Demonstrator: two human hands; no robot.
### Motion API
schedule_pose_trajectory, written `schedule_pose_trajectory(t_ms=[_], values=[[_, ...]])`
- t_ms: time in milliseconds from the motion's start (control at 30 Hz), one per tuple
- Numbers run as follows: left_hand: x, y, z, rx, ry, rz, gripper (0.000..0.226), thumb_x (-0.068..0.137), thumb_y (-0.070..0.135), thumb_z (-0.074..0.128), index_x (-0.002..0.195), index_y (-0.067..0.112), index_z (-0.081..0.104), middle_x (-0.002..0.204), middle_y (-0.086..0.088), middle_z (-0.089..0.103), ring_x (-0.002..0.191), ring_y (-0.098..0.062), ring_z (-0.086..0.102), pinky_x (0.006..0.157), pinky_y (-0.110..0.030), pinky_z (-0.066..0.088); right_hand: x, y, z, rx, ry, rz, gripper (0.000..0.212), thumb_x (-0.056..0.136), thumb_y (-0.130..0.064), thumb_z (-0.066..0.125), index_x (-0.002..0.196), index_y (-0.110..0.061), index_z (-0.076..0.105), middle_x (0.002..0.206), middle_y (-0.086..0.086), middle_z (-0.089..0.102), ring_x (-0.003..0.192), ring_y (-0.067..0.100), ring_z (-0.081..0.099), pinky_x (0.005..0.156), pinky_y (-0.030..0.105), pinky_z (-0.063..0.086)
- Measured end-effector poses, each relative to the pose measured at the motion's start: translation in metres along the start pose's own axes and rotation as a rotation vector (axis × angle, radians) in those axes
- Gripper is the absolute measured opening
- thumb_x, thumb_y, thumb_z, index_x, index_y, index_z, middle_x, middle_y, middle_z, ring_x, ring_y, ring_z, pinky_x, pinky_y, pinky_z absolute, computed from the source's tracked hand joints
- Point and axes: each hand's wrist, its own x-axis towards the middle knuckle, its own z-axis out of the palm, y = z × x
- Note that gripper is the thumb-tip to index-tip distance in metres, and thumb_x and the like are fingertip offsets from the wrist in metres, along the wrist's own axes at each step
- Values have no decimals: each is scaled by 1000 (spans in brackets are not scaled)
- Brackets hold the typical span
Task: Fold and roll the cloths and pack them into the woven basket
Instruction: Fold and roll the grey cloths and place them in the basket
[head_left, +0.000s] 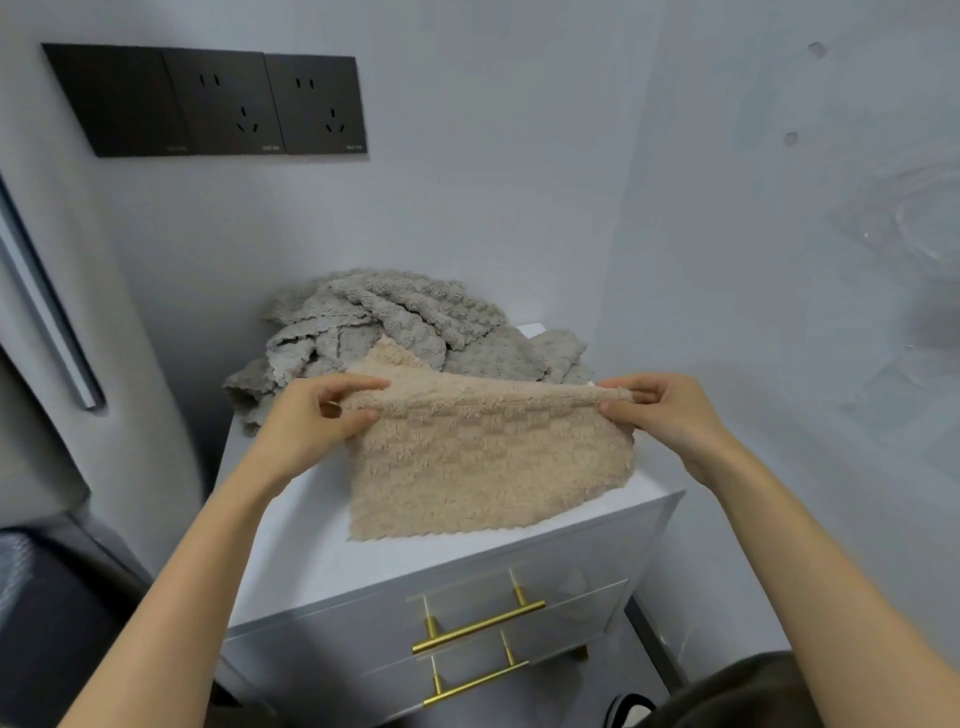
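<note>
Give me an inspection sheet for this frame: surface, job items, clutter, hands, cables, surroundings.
Surface: white cabinet top, with two gold drawer handles on the front below it.
Job's things: beige cloth held up by its top edge, its lower part draped on the cabinet top; grey cloths lie in a loose, unfolded pile behind it; woven basket not in view.
Clutter: nothing seen.
Hands: left hand pinches the beige cloth's upper left corner; right hand pinches its upper right corner.
Cables: nothing seen.
Surroundings: pale walls meeting in a corner; dark socket panel on the wall at upper left, nothing plugged in.
</note>
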Motion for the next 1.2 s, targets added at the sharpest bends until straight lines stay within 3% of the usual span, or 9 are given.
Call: schedule_pose_trajectory(t_ms=[100, 200, 333, 433, 667, 867, 1000, 1100, 1200], values=[[-1, 3, -4, -3, 91, 29, 24, 79, 15, 76, 100, 26, 73, 62, -5, 59, 54, -11, 48, 55, -22, 43, 0, -2, -6, 37, 52, -74, 22, 76, -4, 77, 97, -9, 75, 84, 5, 74, 70, 3, 67, 65, 11, 52], [-2, 8, -6, -14, 194, 69, 23, 78, 11, 76, 98, 22, 74, 67, -5, 66, 50, -1, 54, 45, -7, 41, -1, -4, -7, -72, 94, -180, 15, 77, -10, 78, 90, -17, 77, 83, 2, 74, 73, 5, 66, 71, 14, 53], [-2, 12, -7, 48, 275, 103, 6, 82, 13, 72, 87, 15, 75, 79, 0, 69, 65, 0, 58, 57, -7, 42, 0, -7, -7, -178, 147, -336, 4, 84, -19, 72, 86, -22, 72, 91, -9, 68, 81, 0, 61, 70, 8, 47], [2, 14, -10, -37, 244, 121, 21, 93, 20, 60, 79, 4, 67, 81, -14, 63, 75, -14, 54, 65, -18, 42, 2, -15, -8, -84, 143, -351, 8, 93, -26, 61, 93, -20, 66, 101, -9, 63, 87, -7, 58, 73, 7, 45], [6, 19, -1, -481, 145, -159, 24, 98, 37, 47, 97, 16, 57, 80, 1, 63, 66, -9, 59, 56, -25, 43, -4, -26, 2, 148, 126, -297, 19, 99, -35, 49, 87, -21, 52, 65, -10, 65, 58, 5, 62, 49, 17, 47], [14, -6, 21, 53, 155, -132, 33, 95, 34, 53, 71, 12, 45, 63, -3, 47, 60, -19, 43, 55, -31, 28, 18, 7, 14, -208, 180, -79, 23, 94, -39, 55, 95, -16, 60, 95, 0, 64, 80, 10, 58, 65, 28, 44], [18, -17, 35, 248, 143, -120, 21, 95, 30, 54, 96, 9, 57, 90, -7, 65, 81, -24, 58, 71, -37, 44, 27, 30, 23, -356, 165, -29, 14, 91, -30, 61, 99, -17, 61, 95, 2, 65, 89, 18, 59, 76, 31, 45], [13, -22, 38, 301, 191, -88, 33, 93, 28, 57, 120, 10, 51, 116, -6, 56, 101, -22, 54, 84, -36, 45, 27, 36, 20, -400, 162, -1, 24, 88, -25, 65, 109, -14, 59, 102, 4, 64, 95, 23, 62, 87, 37, 49], [6, -23, 38, 401, 229, -78, 28, 92, 34, 56, 108, 12, 50, 102, -5, 56, 91, -23, 55, 72, -37, 46, 25, 36, 13, -467, 150, 52, 28, 88, -29, 64, 107, -9, 61, 100, 8, 66, 96, 26, 62, 87, 38, 49]])
